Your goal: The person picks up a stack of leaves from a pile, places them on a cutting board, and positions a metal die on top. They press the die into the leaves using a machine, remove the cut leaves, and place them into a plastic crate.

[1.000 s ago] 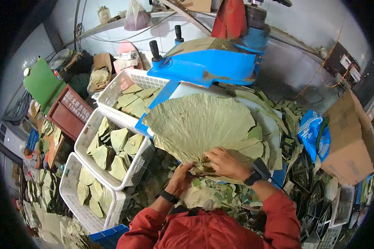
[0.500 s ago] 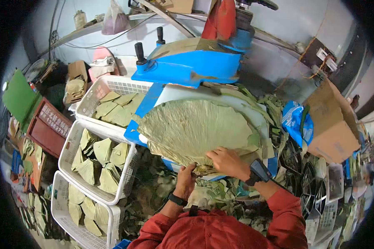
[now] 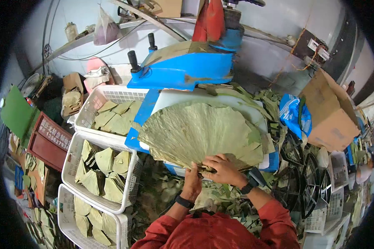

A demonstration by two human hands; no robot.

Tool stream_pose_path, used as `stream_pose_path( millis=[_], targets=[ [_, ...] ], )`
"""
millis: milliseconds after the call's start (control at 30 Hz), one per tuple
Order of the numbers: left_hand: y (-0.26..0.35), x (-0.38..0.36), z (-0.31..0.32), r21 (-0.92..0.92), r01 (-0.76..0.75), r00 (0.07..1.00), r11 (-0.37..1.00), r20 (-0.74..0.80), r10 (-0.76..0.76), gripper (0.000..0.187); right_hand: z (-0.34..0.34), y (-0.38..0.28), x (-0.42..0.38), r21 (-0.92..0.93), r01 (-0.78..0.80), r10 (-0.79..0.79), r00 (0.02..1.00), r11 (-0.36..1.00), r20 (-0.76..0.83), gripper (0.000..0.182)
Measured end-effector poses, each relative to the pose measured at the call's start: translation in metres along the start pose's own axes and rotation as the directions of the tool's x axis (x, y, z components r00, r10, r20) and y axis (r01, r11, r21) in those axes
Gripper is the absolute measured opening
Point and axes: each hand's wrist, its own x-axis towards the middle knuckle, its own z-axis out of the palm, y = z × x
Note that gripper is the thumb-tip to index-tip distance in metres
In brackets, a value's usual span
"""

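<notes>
A broad fan of pale green dried lotus leaves (image 3: 207, 128), apparently a layered stack, lies over the white board (image 3: 170, 98) of the blue press-like machine (image 3: 187, 68). At its near edge, where the folds gather, my left hand (image 3: 191, 184) pinches the leaves between thumb and fingers. My right hand (image 3: 225, 170) is just beside it, its bent fingers gripping the same gathered edge from above. Part of the fingertips of both hands is hidden among the folds.
White baskets (image 3: 131, 182) holding cut leaf pieces (image 3: 105, 160) stand on the left. To the right are a cardboard box (image 3: 330, 116), a blue plastic bag (image 3: 294, 114) and black metal cutter-like frames (image 3: 307, 182). Leaf scraps (image 3: 153, 195) cover the area below the machine.
My right hand has come down and left, closer to my left hand, onto the gathered edge. My left hand stays at that edge. The view has shifted slightly.
</notes>
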Motion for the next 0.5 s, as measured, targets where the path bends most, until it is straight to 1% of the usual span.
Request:
stream_pose_path(
  millis=[67, 100, 133, 200, 233, 267, 300, 333, 367, 400, 433, 467, 500],
  targets=[
    [0.006, -0.002, 0.012, 0.135, -0.073, 0.997, 0.988, -0.021, 0.076, 0.029, 0.002, 0.000, -0.001, -0.070, 0.019, -0.019, 1.000, 0.997, 0.003, 0.048],
    [0.012, -0.005, 0.017, 0.065, 0.011, 0.994, 0.998, -0.107, -0.004, 0.023, 0.005, 0.001, 0.000, -0.109, 0.019, -0.020, 1.000, 0.994, -0.002, 0.049],
    [0.011, 0.000, 0.014, 0.080, 0.013, 0.998, 0.997, -0.061, -0.008, 0.019, 0.009, 0.000, 0.001, -0.060, 0.033, -0.034, 0.999, 0.998, -0.024, 0.050],
    [0.025, 0.001, 0.004, 0.241, 0.180, 0.981, 0.954, -0.110, -0.157, 0.020, 0.018, 0.004, -0.002, 0.015, 0.002, 0.000, 0.995, 1.000, -0.102, 0.053],
    [0.032, -0.013, 0.020, 0.210, 0.064, 0.998, 0.976, -0.007, -0.064, 0.021, 0.022, 0.007, -0.006, -0.049, 0.022, -0.028, 0.990, 0.999, -0.140, 0.056],
    [0.038, -0.022, 0.033, 0.161, -0.031, 0.995, 0.986, 0.096, 0.016, 0.022, 0.025, 0.012, -0.014, -0.115, 0.024, -0.044, 0.984, 0.993, -0.176, 0.059],
    [0.037, -0.004, 0.011, 0.187, 0.025, 0.995, 0.982, 0.091, -0.043, 0.024, 0.026, 0.017, -0.027, -0.192, -0.021, -0.027, 0.969, 0.981, -0.244, 0.060],
    [0.039, -0.007, 0.010, 0.149, 0.037, 0.999, 0.988, 0.019, -0.040, 0.026, 0.024, 0.024, -0.045, -0.262, -0.068, -0.015, 0.953, 0.963, -0.304, 0.062],
    [0.046, -0.002, 0.001, 0.237, 0.028, 0.999, 0.971, 0.023, -0.034, 0.030, 0.021, 0.031, -0.067, -0.278, -0.141, 0.022, 0.920, 0.950, -0.391, 0.053],
    [0.059, 0.019, -0.027, 0.220, 0.215, 0.966, 0.952, 0.092, -0.240, 0.035, 0.015, 0.042, -0.091, -0.269, -0.265, 0.117, 0.879, 0.926, -0.463, 0.050],
    [0.063, 0.002, -0.002, 0.293, 0.123, 0.989, 0.948, 0.043, -0.142, 0.037, 0.006, 0.056, -0.119, -0.248, -0.374, 0.202, 0.829, 0.894, -0.522, 0.047],
    [0.069, 0.007, -0.001, 0.300, 0.109, 0.993, 0.948, 0.005, -0.116, 0.039, -0.005, 0.071, -0.149, -0.225, -0.466, 0.273, 0.776, 0.856, -0.569, 0.044],
    [0.074, 0.019, -0.002, 0.268, 0.094, 0.994, 0.959, 0.026, -0.105, 0.039, -0.024, 0.095, -0.186, -0.085, -0.513, 0.387, 0.737, 0.854, -0.553, 0.039]
  ],
)
